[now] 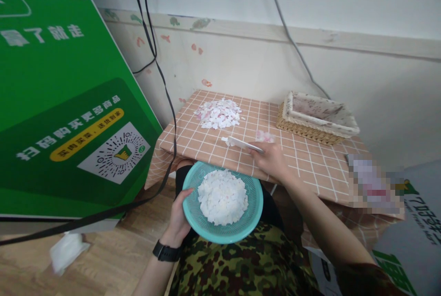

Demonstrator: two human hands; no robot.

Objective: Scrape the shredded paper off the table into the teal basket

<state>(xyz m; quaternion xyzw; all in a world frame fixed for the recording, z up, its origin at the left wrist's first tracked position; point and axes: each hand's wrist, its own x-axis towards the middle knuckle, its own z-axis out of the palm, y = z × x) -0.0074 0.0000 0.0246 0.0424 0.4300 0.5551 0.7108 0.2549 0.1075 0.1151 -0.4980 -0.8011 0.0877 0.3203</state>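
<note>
A turquoise plastic sieve basket (257, 204) rests on my lap just below the table's near edge. In it lies a heap of small white paper scraps (223, 197). My left hand (179, 215) grips the basket's left rim, thumb on top. Over the table's front part, my right hand (270, 160) is closed on a flat, thin, whitish card-like piece (241, 143), held nearly edge-on. A few scraps (225, 140) are at its far end. Farther back on the table is a second pile of white and pinkish scraps (218, 113).
A wicker basket (310, 130) with a cloth lining stands at the table's back right. Near it lies a small pinkish-white packet (265, 136). A black strap (168, 96) hangs along the left, before a green panel (69, 80). A checked cloth (213, 149) covers the table.
</note>
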